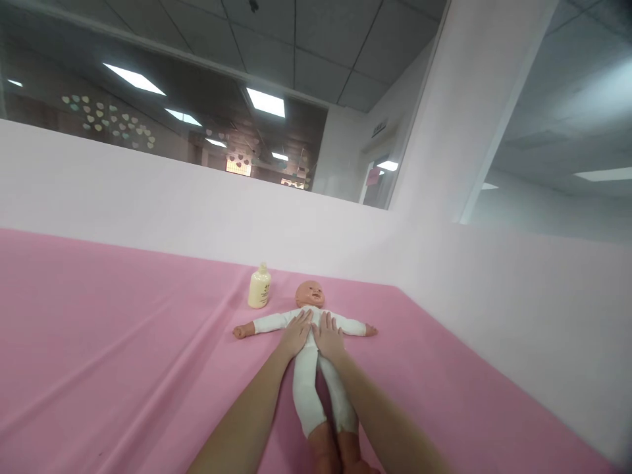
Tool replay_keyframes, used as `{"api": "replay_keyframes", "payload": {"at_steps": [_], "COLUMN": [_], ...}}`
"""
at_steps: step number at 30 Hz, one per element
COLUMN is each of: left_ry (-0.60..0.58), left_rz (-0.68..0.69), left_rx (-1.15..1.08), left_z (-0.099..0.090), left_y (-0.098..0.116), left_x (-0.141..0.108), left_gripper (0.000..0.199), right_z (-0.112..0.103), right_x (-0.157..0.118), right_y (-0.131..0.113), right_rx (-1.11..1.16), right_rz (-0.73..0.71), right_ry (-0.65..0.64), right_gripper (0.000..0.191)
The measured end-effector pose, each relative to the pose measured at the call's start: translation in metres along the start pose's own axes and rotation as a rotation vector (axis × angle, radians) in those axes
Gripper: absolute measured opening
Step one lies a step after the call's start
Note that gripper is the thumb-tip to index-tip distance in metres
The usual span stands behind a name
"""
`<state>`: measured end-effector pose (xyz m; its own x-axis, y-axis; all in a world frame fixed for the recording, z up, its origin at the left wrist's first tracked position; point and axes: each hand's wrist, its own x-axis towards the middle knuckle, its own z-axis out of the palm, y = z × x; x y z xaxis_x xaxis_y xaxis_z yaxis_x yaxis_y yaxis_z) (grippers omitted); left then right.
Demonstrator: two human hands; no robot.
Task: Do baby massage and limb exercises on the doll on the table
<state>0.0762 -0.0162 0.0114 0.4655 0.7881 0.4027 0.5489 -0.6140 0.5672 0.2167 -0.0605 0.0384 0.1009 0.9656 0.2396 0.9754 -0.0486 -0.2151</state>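
Note:
A baby doll (305, 382) in a white suit lies on its back, head away from me and legs toward me. Its arms stretch out to both sides. My left hand (297, 333) rests flat on the left side of its chest, fingers extended. On the right side of the chest lies my right hand (328, 336), also flat with the fingers somewhat spread. The palms touch the doll and hide part of its torso. Neither hand grips anything. Beyond the doll's left-hand arm stands a cream-coloured bottle (259, 288) with dark print.
A pink cloth (123, 342) with some folds covers the surface under the doll. White walls (197, 217) rise behind it and on the right, meeting in a corner. Above them are windows (276, 59) showing ceiling lights and heart-shaped stickers.

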Motion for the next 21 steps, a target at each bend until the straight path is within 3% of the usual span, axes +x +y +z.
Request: {"api": "replay_keyframes", "payload": {"at_steps": [5,12,21], "left_ry": [-0.006,0.047,0.066], "left_rz": [-0.008,-0.021,-0.022], "left_rx": [0.003,-0.041,-0.078], "left_z": [0.001,0.004,0.007], "left_y": [0.000,0.000,-0.003], "left_x": [0.003,0.003,0.005], "left_gripper": [0.058,0.061,0.062], "right_z": [-0.002,-0.016,-0.029], "right_x": [-0.013,-0.018,-0.016], "right_y": [-0.012,-0.001,0.010], "right_rx": [-0.074,0.037,0.476], "right_rz": [-0.059,-0.394,-0.417], "right_ry": [0.017,-0.145,-0.255], "right_gripper": [0.067,0.054,0.046]}}
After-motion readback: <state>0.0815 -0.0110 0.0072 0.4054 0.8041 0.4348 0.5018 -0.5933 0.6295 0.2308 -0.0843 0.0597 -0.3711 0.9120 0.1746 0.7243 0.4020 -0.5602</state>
